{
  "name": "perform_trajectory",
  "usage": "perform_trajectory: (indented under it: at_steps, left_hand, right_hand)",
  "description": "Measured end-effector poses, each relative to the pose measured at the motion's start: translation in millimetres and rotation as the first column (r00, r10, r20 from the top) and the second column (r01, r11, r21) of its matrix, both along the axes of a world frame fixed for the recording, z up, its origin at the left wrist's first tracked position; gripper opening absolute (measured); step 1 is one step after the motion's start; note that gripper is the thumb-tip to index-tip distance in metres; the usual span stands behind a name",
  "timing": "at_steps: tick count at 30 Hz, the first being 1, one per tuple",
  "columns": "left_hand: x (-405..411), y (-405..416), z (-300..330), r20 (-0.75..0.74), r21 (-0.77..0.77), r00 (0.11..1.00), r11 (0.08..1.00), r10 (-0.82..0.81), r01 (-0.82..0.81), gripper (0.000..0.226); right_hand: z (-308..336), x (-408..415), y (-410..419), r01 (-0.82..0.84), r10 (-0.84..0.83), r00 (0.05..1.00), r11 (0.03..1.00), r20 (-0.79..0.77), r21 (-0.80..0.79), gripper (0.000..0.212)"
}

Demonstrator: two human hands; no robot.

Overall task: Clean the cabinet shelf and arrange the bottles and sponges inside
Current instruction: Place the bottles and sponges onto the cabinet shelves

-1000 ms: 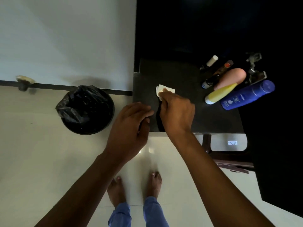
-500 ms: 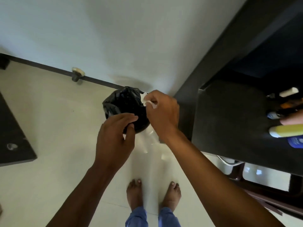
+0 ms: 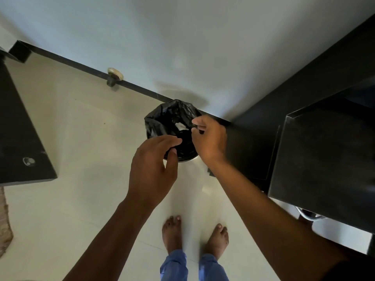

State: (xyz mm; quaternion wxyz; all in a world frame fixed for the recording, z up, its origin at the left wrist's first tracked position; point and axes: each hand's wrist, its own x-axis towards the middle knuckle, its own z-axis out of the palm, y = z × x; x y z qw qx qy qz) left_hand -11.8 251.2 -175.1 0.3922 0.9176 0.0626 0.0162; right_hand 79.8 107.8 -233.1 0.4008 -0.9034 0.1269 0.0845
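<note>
Head view: both hands, left (image 3: 154, 169) and right (image 3: 210, 138), loosely curled, empty, above the black-lined bin (image 3: 162, 122).

Home room: tiled floor (image 3: 81, 128), lined bin (image 3: 172, 126), dark cabinet (image 3: 324, 155)

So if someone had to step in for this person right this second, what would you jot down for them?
Left hand: over the near rim of the bin, fingers loosely curled, holding nothing.
Right hand: over the bin, fingertips pinched; whether anything small is between them cannot be told.
White scrap: lying inside the black-lined bin on the floor by the wall.
Dark cabinet shelf: to the right; the part in view is bare.
Done: scrap binned.
Left: finish the shelf; arrange bottles and sponges, out of view now.
</note>
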Motion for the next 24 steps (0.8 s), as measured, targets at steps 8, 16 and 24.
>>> perform_trajectory:
  at_steps: [8,16,24]
  left_hand:
    - [6,-62,18,0.057,-0.033,0.980,0.981,-0.190,0.192,0.033]
    - [7,-184,38,0.138,-0.013,0.893,0.900,-0.429,0.435,0.038]
    - [5,-294,40,0.157,-0.030,0.815,0.822,-0.557,0.568,0.037]
  right_hand:
    - [103,-93,-76,0.093,-0.109,0.971,0.992,0.214,0.086,0.019]
    - [105,-149,-209,0.231,-0.114,0.907,0.940,0.406,-0.251,0.023]
    - [96,-179,-318,0.339,-0.171,0.892,0.866,0.419,-0.368,0.030]
